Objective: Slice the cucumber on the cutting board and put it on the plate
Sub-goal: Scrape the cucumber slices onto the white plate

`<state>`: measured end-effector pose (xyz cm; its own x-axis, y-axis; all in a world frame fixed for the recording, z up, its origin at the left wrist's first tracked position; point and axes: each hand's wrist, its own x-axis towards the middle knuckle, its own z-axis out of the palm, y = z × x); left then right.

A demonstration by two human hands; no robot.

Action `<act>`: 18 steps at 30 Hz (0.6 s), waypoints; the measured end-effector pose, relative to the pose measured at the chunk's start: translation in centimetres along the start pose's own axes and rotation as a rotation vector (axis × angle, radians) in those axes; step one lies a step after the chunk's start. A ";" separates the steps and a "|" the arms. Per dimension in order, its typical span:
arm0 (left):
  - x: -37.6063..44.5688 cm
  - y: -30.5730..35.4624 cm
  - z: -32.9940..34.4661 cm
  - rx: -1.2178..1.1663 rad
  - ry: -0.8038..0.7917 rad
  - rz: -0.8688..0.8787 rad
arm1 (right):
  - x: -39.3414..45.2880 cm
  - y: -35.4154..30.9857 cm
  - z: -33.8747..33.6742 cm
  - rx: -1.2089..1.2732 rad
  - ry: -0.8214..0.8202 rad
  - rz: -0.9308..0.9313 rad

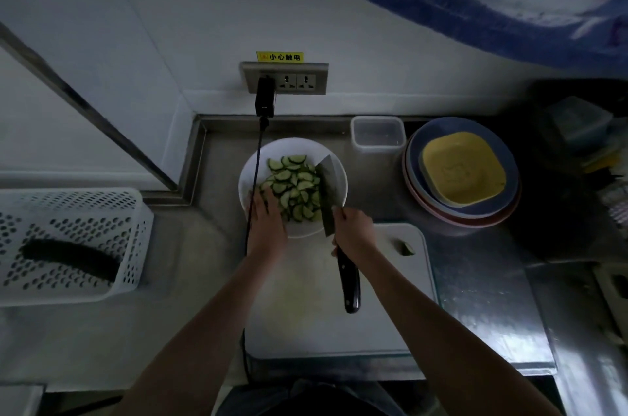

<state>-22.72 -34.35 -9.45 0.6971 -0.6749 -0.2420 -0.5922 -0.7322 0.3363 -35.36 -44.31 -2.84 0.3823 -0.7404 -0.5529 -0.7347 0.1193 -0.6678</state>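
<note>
A white plate (326, 160) on the steel counter holds a heap of half-moon cucumber slices (292, 184). My left hand (266, 221) reaches over the plate's near left edge, fingers straight and touching the slices. My right hand (353, 232) grips a cleaver (326, 187) where the blade meets its dark handle. The blade lies flat over the right side of the plate, beside the slices. The white cutting board (339, 323) lies just in front of the plate, with one cucumber end piece (406, 248) at its far right corner.
A white perforated basket (74, 204) at the left holds a whole cucumber (71, 259). A black cable (253, 198) runs from the wall socket (299, 80) past the plate's left edge. A clear container (378, 133) and stacked dishes topped by a yellow one (462, 170) stand at the right.
</note>
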 end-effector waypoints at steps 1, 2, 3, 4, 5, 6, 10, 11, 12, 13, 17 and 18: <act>0.4 -0.1 0.0 0.014 -0.017 0.008 | 0.0 -0.2 0.3 -0.013 -0.009 -0.001; 0.7 -0.3 0.0 0.025 -0.021 0.025 | 0.1 -0.3 0.7 -0.005 -0.005 0.000; 1.0 -0.5 -0.1 0.023 -0.016 0.045 | 0.0 -0.3 0.8 0.019 0.016 0.000; 1.2 -0.6 -0.2 0.001 -0.008 0.063 | 0.0 -0.2 0.8 0.041 0.050 -0.004; 1.3 -0.7 -0.3 -0.035 0.012 0.075 | 0.0 0.0 0.7 0.050 0.089 -0.014; 1.2 -0.8 -0.5 -0.078 0.045 0.077 | -0.1 0.2 0.4 0.057 0.122 -0.021; -0.4 -1.1 0.1 -0.152 0.119 0.041 | 0.0 1.2 -1.1 0.120 0.160 0.013; -0.5 -1.3 0.4 -0.156 0.121 0.032 | 0.0 1.4 -1.4 0.119 0.161 0.021; -0.3 -1.5 0.7 -0.160 0.120 0.010 | 0.0 1.6 -1.6 0.117 0.160 0.026; 0.0 -1.6 0.8 -0.160 0.110 -0.019 | 0.0 1.7 -1.8 0.116 0.160 0.027; 1.5 -1.9 0.3 -0.128 0.108 -0.063 | -0.3 1.9 -2.3 0.068 0.171 0.001; 1.7 -1.9 0.2 -0.121 0.119 -0.046 | -0.4 1.8 -2.3 0.064 0.175 -0.006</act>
<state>-20.53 -34.15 -10.67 0.7696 -0.6199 -0.1530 -0.5102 -0.7411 0.4363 -38.13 -45.30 -2.70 0.2791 -0.8441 -0.4579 -0.6938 0.1524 -0.7039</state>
